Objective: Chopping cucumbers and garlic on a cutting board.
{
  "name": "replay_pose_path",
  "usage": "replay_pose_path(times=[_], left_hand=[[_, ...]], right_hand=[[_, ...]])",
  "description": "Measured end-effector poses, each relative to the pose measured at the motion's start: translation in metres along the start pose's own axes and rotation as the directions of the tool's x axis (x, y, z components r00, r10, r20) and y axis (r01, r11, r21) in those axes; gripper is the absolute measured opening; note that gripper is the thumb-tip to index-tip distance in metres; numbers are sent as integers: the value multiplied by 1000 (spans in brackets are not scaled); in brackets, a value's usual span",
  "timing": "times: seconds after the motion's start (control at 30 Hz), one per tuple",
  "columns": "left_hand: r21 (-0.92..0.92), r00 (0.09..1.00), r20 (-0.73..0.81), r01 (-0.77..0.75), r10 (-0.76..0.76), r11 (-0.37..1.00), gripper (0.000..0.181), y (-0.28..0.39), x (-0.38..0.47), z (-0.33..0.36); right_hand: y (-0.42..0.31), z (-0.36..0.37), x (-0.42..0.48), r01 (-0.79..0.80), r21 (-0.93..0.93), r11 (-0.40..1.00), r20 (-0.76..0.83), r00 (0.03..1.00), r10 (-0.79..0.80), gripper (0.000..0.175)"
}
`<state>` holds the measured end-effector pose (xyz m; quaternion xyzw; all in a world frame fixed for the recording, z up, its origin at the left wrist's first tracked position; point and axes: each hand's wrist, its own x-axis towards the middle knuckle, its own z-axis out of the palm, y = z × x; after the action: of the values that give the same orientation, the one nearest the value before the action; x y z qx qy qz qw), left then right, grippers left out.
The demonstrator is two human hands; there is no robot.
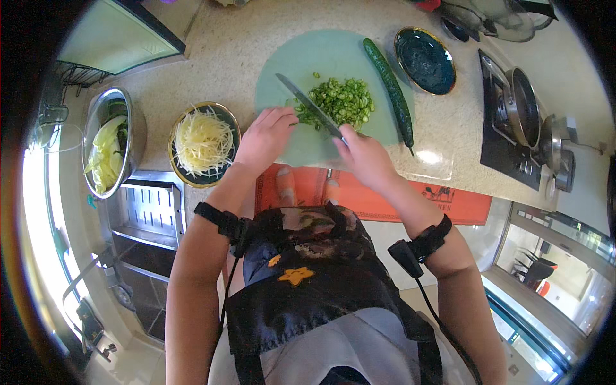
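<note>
My right hand [363, 156] grips the handle of a kitchen knife [308, 103], its blade slanting up and left over the pale green round cutting board [332, 48]. Along the blade's right side lies a heap of sliced green peppers [349, 101], cut into small rings. My left hand [269, 134] is at the board's left edge, fingers bent and fingertips on green pepper pieces [301, 115] close to the blade; what is under the fingers is mostly hidden. A whole cucumber [392, 89] lies along the board's right side, its lower end past the edge.
Left of my hand stands a bowl of shredded potato [204, 142]. Farther left, a metal basin [137, 127] holds leafy vegetables, near a steel sink [149, 202]. An empty dark bowl [426, 60] sits right of the board. A frying pan [522, 106] stands on the black cooktop [510, 159].
</note>
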<state>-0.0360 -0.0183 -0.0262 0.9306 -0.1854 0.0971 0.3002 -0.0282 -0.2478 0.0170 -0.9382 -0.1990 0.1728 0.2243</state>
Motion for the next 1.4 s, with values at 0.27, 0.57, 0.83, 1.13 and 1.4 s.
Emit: replay_pose_path(times=[0.27, 0.57, 0.83, 1.13, 1.4], left_hand=[[66, 999, 54, -6, 3, 998, 31, -17, -5, 13], [1, 988, 148, -47, 46, 999, 29, -16, 5, 6], [95, 970, 240, 21, -44, 995, 29, -10, 7, 0], [-10, 989, 137, 60, -58, 998, 16, -16, 4, 10], [-19, 999, 42, -17, 18, 1000, 17, -14, 3, 12]], right_hand=[[-26, -4, 14, 72, -218, 973, 115, 992, -47, 18], [-18, 25, 30, 3, -176, 984, 152, 988, 24, 20], [-30, 3, 13, 57, -240, 969, 128, 991, -26, 27], [-28, 19, 34, -22, -157, 987, 142, 989, 44, 21], [-21, 18, 26, 20, -189, 982, 126, 992, 4, 18]])
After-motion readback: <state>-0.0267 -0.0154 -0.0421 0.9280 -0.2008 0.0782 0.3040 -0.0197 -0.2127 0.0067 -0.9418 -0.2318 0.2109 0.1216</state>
